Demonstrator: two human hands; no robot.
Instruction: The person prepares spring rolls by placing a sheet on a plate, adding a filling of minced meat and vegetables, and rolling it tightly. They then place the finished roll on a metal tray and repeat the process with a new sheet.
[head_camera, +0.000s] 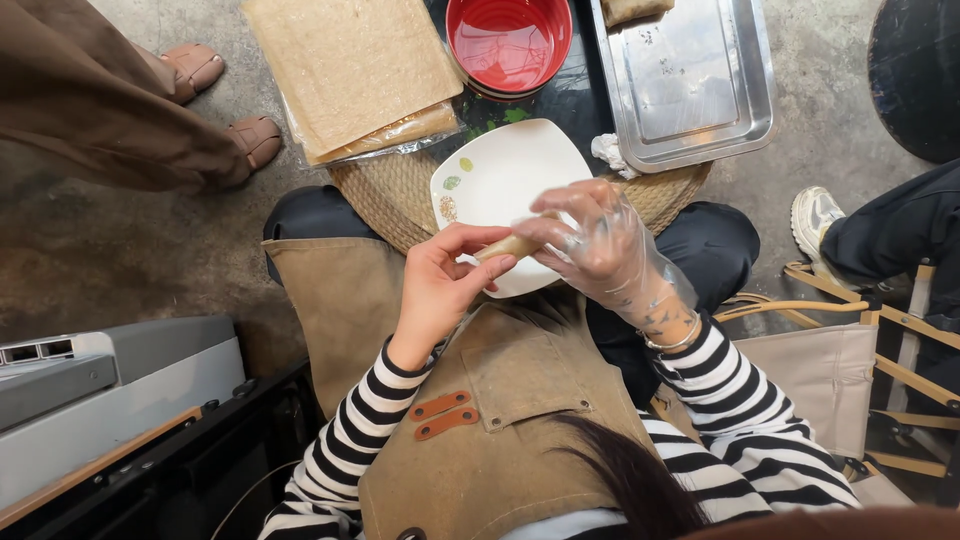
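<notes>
1. While the bare left hand (437, 290) pinches one end of the roll (507, 246), the gloved right hand (590, 245) pinches the other, above the plate's (500, 175) near edge.
2. Judged best: keep even pressure, wrapper tight.

Both hands raised together — left hand (437, 290) bare, right hand (590, 243) seemingly gloved, fingertips pinched.

Red bowl (508, 42), white plate (500, 180) with coloured dots, black-and-white striped sleeves (720, 385), tan apron (500, 400).
</notes>
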